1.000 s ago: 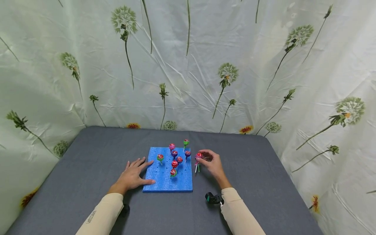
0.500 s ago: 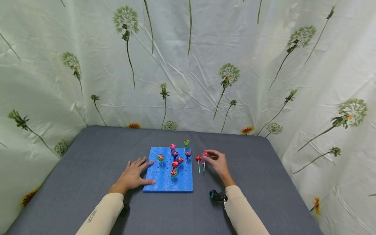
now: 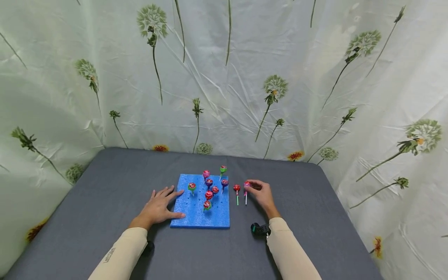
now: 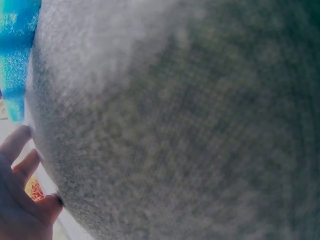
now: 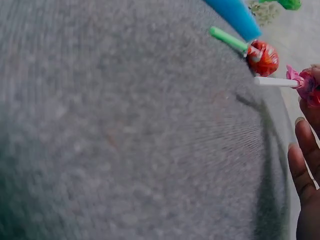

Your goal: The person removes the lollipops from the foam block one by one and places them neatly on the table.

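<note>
My right hand [image 3: 261,195] pinches a pink-wrapped lollipop [image 5: 308,88] by its head, its white stick pointing back toward me. Just left of it a red lollipop [image 3: 237,188] with a green stick lies on the grey table. My left hand [image 3: 158,207] rests with fingers spread at the left edge of a blue foam board [image 3: 217,219]. Several lollipops stand upright in the board, among them a green-and-red one [image 3: 191,187] at the left, a pink one [image 3: 206,174] at the back and a green one [image 3: 223,169] at the back right corner.
Small holes dot the blue board's surface. The grey table [image 3: 126,179] runs back to a white curtain [image 3: 231,89] printed with dandelions. A black wrist strap [image 3: 259,229] sits under my right sleeve.
My right hand has moved right with the pink lollipop, away from the board. The red lollipop it overlapped now shows separately on the table. My left hand stays put.
</note>
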Demonstrator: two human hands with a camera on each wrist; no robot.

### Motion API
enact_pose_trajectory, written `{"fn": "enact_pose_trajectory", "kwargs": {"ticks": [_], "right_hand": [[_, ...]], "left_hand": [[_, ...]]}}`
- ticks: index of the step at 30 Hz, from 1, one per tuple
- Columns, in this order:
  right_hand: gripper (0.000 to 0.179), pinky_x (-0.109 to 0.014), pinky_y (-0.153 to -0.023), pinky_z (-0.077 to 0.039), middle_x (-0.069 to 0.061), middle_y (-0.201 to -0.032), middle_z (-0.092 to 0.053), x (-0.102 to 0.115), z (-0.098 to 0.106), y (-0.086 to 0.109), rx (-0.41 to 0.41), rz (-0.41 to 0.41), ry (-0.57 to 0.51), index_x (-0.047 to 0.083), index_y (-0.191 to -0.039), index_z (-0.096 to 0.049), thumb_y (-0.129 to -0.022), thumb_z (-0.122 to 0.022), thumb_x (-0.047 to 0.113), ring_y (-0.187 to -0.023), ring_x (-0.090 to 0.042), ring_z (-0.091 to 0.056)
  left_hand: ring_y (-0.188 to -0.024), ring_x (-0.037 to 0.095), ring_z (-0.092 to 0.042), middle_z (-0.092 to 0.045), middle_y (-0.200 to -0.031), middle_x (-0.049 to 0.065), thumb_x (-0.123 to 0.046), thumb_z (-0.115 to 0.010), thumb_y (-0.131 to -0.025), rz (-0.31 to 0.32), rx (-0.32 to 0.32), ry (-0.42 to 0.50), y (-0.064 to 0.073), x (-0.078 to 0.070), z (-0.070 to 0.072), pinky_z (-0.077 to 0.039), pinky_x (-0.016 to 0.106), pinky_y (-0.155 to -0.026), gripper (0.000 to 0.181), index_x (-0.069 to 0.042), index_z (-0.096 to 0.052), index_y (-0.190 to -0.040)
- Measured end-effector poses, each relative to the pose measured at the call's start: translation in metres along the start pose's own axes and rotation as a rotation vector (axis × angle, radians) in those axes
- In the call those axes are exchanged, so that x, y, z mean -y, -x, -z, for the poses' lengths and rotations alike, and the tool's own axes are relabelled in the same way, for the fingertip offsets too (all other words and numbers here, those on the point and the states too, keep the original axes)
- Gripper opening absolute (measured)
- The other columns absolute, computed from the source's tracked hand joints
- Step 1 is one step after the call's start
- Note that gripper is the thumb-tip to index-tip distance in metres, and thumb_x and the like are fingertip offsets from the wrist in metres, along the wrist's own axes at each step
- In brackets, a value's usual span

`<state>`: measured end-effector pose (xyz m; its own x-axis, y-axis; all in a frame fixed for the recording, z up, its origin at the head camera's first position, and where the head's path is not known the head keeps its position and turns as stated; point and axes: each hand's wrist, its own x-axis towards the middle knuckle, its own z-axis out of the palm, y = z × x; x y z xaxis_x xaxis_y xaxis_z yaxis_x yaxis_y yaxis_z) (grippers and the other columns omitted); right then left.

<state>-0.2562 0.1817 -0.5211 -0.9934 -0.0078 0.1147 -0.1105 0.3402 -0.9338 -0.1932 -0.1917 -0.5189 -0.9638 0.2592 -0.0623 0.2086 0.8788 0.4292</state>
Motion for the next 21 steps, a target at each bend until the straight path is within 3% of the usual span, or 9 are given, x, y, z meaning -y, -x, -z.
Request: {"fn": "enact_pose_trajectory", "kwargs": {"ticks": [8, 21], "right_hand": [[0.024, -0.026, -0.077, -0.047, -0.009, -0.098, -0.068, -0.0081, -0.0017, -0.0025, 0.038, -0.052, 0.033, 0.0, -0.107, -0.071, -0.085, -0.074, 0.01, -0.088, -0.016, -0.057], [0.024, -0.03, -0.077, -0.046, -0.008, -0.096, -0.067, -0.0067, -0.0017, -0.0067, 0.035, -0.058, 0.136, 0.003, -0.107, -0.071, -0.087, -0.073, 0.014, -0.087, -0.018, -0.057]], "left_hand": [[-0.138, 0.05, -0.023, -0.031, -0.151, 0.025, -0.07, -0.07, -0.07, 0.004, 0.007, -0.006, -0.0019, -0.0002, -0.0008, -0.007, 0.069, -0.109, 0.095, -0.017, -0.045, -0.145], [-0.138, 0.05, -0.024, -0.031, -0.151, 0.026, -0.071, -0.069, -0.07, 0.013, 0.019, -0.011, -0.0033, -0.003, -0.0001, -0.007, 0.07, -0.109, 0.096, -0.018, -0.044, -0.146]]}}
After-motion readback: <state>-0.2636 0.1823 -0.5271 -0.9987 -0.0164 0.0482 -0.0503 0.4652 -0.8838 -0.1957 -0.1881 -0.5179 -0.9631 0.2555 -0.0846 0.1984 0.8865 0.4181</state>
